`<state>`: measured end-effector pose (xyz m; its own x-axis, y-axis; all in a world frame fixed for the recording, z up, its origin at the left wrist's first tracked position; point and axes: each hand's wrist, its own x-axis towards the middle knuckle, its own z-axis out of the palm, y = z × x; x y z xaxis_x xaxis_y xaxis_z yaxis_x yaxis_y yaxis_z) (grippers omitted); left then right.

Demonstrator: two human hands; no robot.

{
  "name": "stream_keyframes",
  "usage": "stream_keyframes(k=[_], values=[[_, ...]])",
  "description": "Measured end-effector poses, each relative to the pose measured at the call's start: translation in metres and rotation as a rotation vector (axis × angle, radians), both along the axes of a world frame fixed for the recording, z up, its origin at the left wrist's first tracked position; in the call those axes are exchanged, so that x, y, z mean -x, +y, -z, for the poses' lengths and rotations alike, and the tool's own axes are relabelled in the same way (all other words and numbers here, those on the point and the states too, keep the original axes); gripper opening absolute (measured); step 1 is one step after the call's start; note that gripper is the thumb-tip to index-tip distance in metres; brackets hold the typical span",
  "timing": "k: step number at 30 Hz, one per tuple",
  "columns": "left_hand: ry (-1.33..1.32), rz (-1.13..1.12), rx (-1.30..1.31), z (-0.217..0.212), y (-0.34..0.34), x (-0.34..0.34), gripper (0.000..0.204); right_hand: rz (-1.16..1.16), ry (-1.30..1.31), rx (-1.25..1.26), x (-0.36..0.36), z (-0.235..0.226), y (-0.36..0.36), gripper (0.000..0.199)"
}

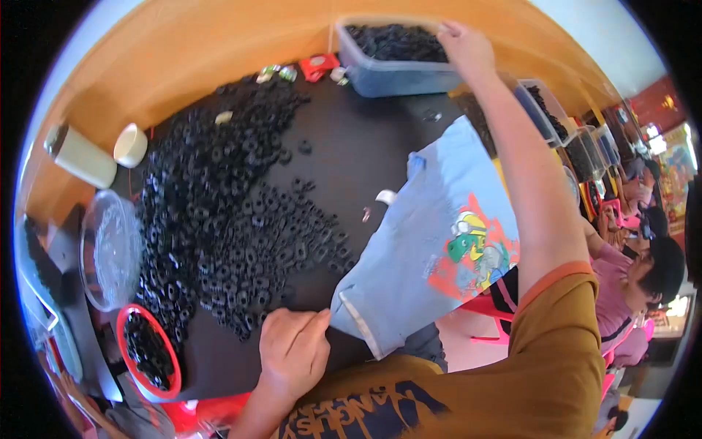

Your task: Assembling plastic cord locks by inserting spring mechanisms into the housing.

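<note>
Black rubber rings (234, 212) crowd the table beside the closed left hand (294, 351); right hand (465, 45) grips the grey bin (398, 73).

A clear plastic bin (398, 69) is sitting at the far edge of the dark table, close against the wooden wall. It is rectangular, standing upright, and holding a heap of small black ring-shaped parts up to near its rim. The right hand (464, 44) is reaching over the bin's right end, fingers bent and touching the rim there.

A wide pile of black rings (227, 197) is spreading across the left half of the table, thick near the wall and thinning toward the near edge. The left hand (294, 351) is resting at the near edge, fingers curled, just beside the pile's closest rings.
</note>
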<state>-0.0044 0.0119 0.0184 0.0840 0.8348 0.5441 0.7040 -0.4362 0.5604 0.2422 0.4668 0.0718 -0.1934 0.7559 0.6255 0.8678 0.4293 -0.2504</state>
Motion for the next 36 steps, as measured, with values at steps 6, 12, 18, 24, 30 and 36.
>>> stream_keyframes(k=[6, 12, 18, 24, 30, 36], values=[[-0.066, -0.015, -0.108, 0.008, 0.005, 0.011, 0.035, -0.404, 0.454, 0.401, 0.045, -0.034, -0.122, 0.048], [-0.035, -0.171, -0.172, 0.017, -0.003, 0.022, 0.032, -0.758, 0.044, 0.538, 0.052, -0.002, -0.311, 0.028], [-0.02, -0.289, -0.058, 0.013, -0.008, 0.015, 0.03, -0.878, 0.446, 0.691, 0.042, 0.036, -0.392, 0.024], [0.254, -0.275, 0.011, -0.006, 0.015, 0.008, 0.021, -0.648, 0.794, 0.714, 0.053, 0.071, -0.411, 0.014], [0.545, -0.293, 0.116, -0.006, 0.041, 0.003, 0.022, -0.724, 0.879, 0.733, 0.05, 0.075, -0.404, 0.013], [0.628, -0.273, 0.119, -0.004, 0.04, -0.003, 0.019, -0.771, 0.841, 0.671, 0.046, 0.078, -0.402, 0.012]])
